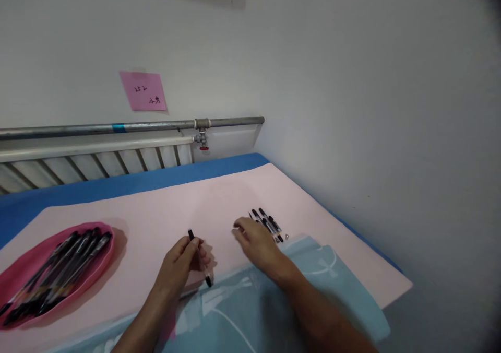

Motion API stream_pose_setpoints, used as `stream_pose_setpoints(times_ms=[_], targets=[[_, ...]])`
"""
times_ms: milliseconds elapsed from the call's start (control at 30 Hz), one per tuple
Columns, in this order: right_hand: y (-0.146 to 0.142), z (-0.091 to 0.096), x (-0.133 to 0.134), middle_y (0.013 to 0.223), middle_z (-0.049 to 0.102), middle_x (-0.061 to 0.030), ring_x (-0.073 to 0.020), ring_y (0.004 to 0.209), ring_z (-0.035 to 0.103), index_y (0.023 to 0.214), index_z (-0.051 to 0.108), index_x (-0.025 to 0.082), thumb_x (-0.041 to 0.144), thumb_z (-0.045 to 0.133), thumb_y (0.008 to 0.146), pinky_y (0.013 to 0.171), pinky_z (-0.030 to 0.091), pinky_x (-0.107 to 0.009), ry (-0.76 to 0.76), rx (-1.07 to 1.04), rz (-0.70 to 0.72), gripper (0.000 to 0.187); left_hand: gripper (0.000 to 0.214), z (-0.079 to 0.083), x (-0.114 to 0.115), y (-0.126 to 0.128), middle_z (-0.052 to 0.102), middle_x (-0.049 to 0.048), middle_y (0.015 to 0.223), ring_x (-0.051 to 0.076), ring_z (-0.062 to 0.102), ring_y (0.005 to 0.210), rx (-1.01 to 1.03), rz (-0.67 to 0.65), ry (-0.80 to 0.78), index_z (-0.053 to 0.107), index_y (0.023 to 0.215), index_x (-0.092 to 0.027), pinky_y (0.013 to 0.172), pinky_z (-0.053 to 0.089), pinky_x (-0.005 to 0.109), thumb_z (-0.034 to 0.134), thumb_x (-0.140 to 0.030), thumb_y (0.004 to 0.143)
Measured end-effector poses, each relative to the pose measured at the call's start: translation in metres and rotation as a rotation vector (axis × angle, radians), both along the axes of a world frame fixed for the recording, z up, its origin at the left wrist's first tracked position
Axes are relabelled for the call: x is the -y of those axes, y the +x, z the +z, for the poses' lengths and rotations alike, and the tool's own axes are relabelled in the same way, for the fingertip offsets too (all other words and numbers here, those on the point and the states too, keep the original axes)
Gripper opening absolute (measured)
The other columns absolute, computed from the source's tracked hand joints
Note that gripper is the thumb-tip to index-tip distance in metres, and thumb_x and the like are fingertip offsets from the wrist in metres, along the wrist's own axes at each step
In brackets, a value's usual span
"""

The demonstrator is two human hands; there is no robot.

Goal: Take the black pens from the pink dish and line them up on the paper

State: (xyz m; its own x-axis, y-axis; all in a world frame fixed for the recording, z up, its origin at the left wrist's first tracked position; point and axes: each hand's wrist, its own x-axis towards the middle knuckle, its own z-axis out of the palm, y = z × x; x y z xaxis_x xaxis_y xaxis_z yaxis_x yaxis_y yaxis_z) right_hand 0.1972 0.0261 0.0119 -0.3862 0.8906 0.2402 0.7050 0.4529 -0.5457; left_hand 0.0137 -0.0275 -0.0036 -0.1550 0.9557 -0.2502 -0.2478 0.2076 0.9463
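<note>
My left hand [180,263] is closed round a black-tipped pen [200,259], held tilted just above the pink table cover [219,196]. My right hand [254,240] rests palm down to the right of it, fingers curled toward a small row of black pens [267,221] lying on the pink cover. The fingertips are at the row's left end; whether they pinch anything is hidden. A tiny small part [287,236] lies at the row's near right end.
A pink oval tray [23,269] at the left holds several black pens [58,269]. A light blue cloth [274,311] lies under my forearms. Blue table edge [117,186], a radiator [90,162], a pipe [133,127] and a pink note [143,91] on the wall are behind.
</note>
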Motion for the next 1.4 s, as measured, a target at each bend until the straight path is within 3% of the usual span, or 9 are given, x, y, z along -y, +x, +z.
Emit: stream_pose_setpoints(times_ms=[67,133,333,567,667,800,967,1233,1400], targets=[[0.013,0.003,-0.010,0.088,0.062,-0.0081,-0.0176,0.080,0.055,0.090,0.058,0.016,0.020,0.040,0.085,0.070,0.036,-0.027,0.012,0.177,-0.142,0.019,0.033,0.000,-0.001,-0.002,0.059,-0.0019,0.061,0.013,0.058,0.053,-0.010,-0.001,-0.016,0.056,0.081,-0.014,0.052,0.047,0.026,0.061,-0.044,0.069],[0.022,0.003,-0.017,0.094,0.062,-0.0107,-0.0200,0.086,0.055,0.093,0.058,0.015,0.018,0.039,0.084,0.073,0.036,-0.029,0.008,0.308,-0.193,0.021,0.034,-0.001,-0.001,-0.003,0.058,-0.0021,0.060,0.012,0.058,0.052,-0.023,-0.025,-0.013,0.056,0.082,-0.014,0.049,0.046,0.025,0.061,-0.044,0.070],[0.021,-0.008,-0.020,0.107,0.057,-0.0138,-0.0215,0.090,0.055,0.102,0.055,0.014,0.016,0.038,0.083,0.072,0.036,-0.030,-0.027,0.463,-0.169,0.026,0.033,-0.004,0.001,-0.002,0.057,-0.0019,0.059,0.012,0.056,0.052,-0.051,-0.091,0.017,0.056,0.082,-0.013,0.048,0.044,0.024,0.058,-0.045,0.072],[0.012,-0.007,-0.018,0.102,0.060,-0.0087,-0.0175,0.088,0.056,0.104,0.056,0.017,0.017,0.038,0.085,0.074,0.036,-0.026,-0.016,0.440,-0.055,0.026,0.033,-0.004,0.001,-0.003,0.057,-0.0007,0.059,0.012,0.056,0.052,-0.068,-0.108,0.027,0.056,0.078,-0.014,0.048,0.043,0.024,0.059,-0.046,0.071],[0.015,-0.005,-0.019,0.109,0.056,-0.0118,-0.0192,0.091,0.055,0.109,0.054,0.016,0.018,0.037,0.085,0.074,0.036,-0.027,0.001,0.420,-0.121,0.030,0.033,-0.002,0.001,-0.003,0.058,-0.0003,0.059,0.013,0.056,0.051,-0.071,-0.106,0.019,0.056,0.075,-0.014,0.047,0.042,0.024,0.060,-0.046,0.070],[0.018,-0.007,-0.020,0.105,0.058,-0.0159,-0.0224,0.086,0.058,0.103,0.057,0.012,0.016,0.039,0.083,0.070,0.037,-0.030,-0.033,0.437,-0.172,0.028,0.033,0.000,0.001,-0.002,0.057,-0.0009,0.058,0.012,0.055,0.050,-0.073,-0.111,0.017,0.055,0.072,-0.014,0.046,0.041,0.024,0.061,-0.046,0.069],[0.012,-0.006,-0.018,0.102,0.062,-0.0076,-0.0166,0.090,0.057,0.105,0.057,0.017,0.020,0.038,0.086,0.075,0.036,-0.024,-0.004,0.374,-0.051,0.027,0.034,0.002,0.002,-0.002,0.057,-0.0017,0.057,0.011,0.055,0.051,-0.075,-0.100,-0.012,0.054,0.073,-0.014,0.048,0.042,0.023,0.061,-0.047,0.068],[0.028,0.008,-0.025,0.093,0.066,-0.0057,-0.0168,0.082,0.058,0.094,0.059,0.018,0.021,0.037,0.086,0.066,0.032,-0.025,-0.005,0.288,-0.251,0.024,0.031,0.010,0.004,0.001,0.057,-0.0019,0.055,0.010,0.053,0.049,-0.071,-0.079,-0.030,0.053,0.068,-0.015,0.047,0.042,0.022,0.062,-0.045,0.066],[0.014,-0.003,-0.014,0.085,0.065,-0.0067,-0.0167,0.075,0.057,0.088,0.059,0.017,0.020,0.043,0.081,0.061,0.029,-0.025,-0.031,0.401,-0.128,0.017,0.031,0.009,0.004,0.000,0.056,-0.0021,0.054,0.010,0.053,0.049,-0.086,-0.097,-0.028,0.053,0.067,-0.015,0.048,0.043,0.021,0.061,-0.045,0.067]])
